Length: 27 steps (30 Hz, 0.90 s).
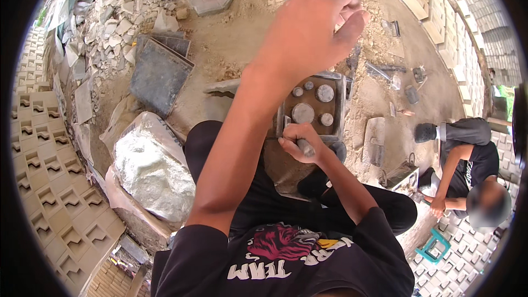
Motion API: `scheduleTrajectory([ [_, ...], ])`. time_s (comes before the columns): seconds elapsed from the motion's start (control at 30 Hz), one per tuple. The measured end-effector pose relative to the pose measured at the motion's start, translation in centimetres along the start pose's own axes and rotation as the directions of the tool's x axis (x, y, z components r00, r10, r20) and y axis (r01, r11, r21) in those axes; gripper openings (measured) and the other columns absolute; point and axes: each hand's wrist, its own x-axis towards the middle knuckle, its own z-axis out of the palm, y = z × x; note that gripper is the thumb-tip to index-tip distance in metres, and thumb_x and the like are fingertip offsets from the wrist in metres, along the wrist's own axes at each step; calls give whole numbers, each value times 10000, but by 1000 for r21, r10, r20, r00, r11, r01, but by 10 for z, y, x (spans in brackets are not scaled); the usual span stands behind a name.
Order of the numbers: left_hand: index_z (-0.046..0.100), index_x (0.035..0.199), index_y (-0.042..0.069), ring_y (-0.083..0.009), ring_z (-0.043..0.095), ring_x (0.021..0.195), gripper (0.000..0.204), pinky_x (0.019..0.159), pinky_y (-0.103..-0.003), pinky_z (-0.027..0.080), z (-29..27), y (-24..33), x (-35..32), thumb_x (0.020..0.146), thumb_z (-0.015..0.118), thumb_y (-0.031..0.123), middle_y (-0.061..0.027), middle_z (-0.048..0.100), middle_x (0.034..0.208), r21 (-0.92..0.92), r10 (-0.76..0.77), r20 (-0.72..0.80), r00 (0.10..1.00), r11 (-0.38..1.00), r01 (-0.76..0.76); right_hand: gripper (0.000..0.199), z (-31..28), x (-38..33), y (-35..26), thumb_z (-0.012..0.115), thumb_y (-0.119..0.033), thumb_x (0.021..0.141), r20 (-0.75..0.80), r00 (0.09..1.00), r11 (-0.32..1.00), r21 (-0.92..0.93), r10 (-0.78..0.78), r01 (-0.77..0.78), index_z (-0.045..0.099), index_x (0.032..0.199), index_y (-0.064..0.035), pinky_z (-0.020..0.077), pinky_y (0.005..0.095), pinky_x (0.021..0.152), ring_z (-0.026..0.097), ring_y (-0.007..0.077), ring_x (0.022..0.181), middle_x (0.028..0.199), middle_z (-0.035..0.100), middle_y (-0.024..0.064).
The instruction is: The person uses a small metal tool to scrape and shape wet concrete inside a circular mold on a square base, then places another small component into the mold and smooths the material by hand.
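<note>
My left hand [316, 30] is raised high over the work, its fingers curled in toward the thumb; whether anything is inside them is hidden. Below it, a square metal mould [341, 107] sits on the ground between my legs. Several round grey discs [303, 113] of different sizes stand inside its frame. My right hand [300, 142] is at the mould's near edge, closed round the grey handle [305, 148] of a small tool. The tool's working end is mostly hidden by the hand.
An open sack of pale powder [151, 159] lies at my left. Dark square plates [159, 74] and stone rubble [118, 27] lie beyond it. Pale blocks [429, 11] line the right wall. Another person [467, 159] sits at the right near a teal stool [434, 246].
</note>
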Motion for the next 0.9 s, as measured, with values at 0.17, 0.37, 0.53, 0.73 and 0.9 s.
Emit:
scheduleTrajectory([
  [0.17,648,980,-21,-257,709,819,237,729,-333,538,0,-2,-2,916,644,207,-157,698,842,-27,35,-13,999,999,-35,278,6,1,-28,648,-45,768,80,975,966,-140,-206,216,462,561,-37,371,365,498,446,310,505,533,464,119],
  [0.37,649,981,-23,-230,692,757,224,719,-325,532,0,3,-4,915,637,191,-154,693,829,-36,8,32,999,999,-7,287,-8,9,-26,612,-23,797,-157,986,999,-4,-51,51,440,568,-13,341,348,460,418,274,455,525,427,132],
  [0.53,645,965,-26,-227,692,757,216,721,-331,531,-1,5,0,907,644,183,-155,691,825,-32,-38,47,998,999,40,465,-13,11,36,601,-290,959,-387,921,981,193,51,27,436,629,-7,318,299,479,401,105,510,572,472,13],
  [0.73,647,964,-24,-235,701,798,244,738,-327,529,4,1,-1,907,640,214,-156,691,833,-45,12,37,999,999,-11,505,-27,31,22,534,-436,988,-516,857,989,125,-6,82,409,680,-56,315,258,515,373,62,598,600,395,-37],
  [0.9,648,970,-19,-234,696,802,246,741,-327,526,4,3,-3,907,639,219,-154,689,836,-66,-38,52,998,997,41,451,-32,54,11,551,-398,988,-652,751,992,120,102,-31,431,719,-57,328,262,527,371,61,608,617,408,-33],
])
